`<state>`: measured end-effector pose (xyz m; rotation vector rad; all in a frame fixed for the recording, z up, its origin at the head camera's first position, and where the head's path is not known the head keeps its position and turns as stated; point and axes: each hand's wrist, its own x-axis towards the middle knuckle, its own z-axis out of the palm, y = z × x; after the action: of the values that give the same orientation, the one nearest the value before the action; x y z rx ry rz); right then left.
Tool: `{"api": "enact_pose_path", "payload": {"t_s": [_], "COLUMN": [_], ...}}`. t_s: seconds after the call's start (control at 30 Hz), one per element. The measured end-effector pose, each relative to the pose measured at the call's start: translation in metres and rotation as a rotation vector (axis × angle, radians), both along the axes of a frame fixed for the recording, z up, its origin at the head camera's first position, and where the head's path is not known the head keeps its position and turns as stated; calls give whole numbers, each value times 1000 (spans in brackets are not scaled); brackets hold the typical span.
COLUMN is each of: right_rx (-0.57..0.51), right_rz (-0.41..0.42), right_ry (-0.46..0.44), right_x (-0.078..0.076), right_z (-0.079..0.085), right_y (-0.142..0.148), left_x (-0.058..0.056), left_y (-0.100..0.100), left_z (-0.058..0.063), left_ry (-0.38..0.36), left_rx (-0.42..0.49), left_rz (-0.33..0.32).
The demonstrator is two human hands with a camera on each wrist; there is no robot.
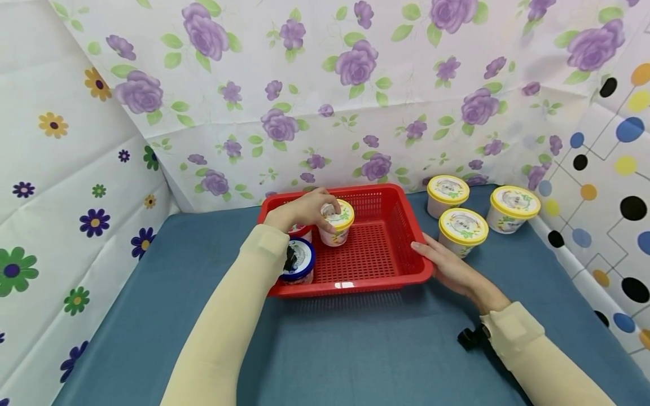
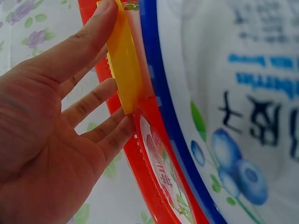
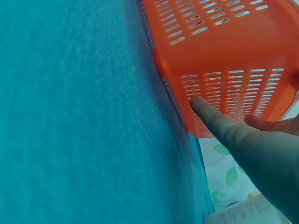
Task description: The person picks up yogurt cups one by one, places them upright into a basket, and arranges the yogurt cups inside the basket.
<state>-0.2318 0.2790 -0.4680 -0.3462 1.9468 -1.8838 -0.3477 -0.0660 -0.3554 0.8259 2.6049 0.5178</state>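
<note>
A tub with a yellow lid is in a red plastic basket, inside its left half. My left hand grips this tub by its lid from above; in the left wrist view the thumb and fingers lie on the yellow rim. Beside it in the basket are a tub with a blue lid and one with a red lid, the latter partly hidden by my left arm. My right hand holds the basket's right side, thumb at the rim and fingers against the slotted outer wall.
Right of the basket, three more yellow-lidded tubs stand on the blue cloth: one at the back, one in front and one farther right. Patterned sheets rise behind and at both sides.
</note>
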Motion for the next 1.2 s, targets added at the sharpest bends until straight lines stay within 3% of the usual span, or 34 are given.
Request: {"api": "enact_pose_path", "payload": {"t_s": [1.2], "right_rx": [3], "right_rz": [-1], "right_ry": [7], "right_x": [1], "right_z": [1], "right_y": [0], "left_x": [3], "left_y": [-2], "left_z": [0], "left_ry": [-3], "left_rx": [-24], "left_rz": [-17]}}
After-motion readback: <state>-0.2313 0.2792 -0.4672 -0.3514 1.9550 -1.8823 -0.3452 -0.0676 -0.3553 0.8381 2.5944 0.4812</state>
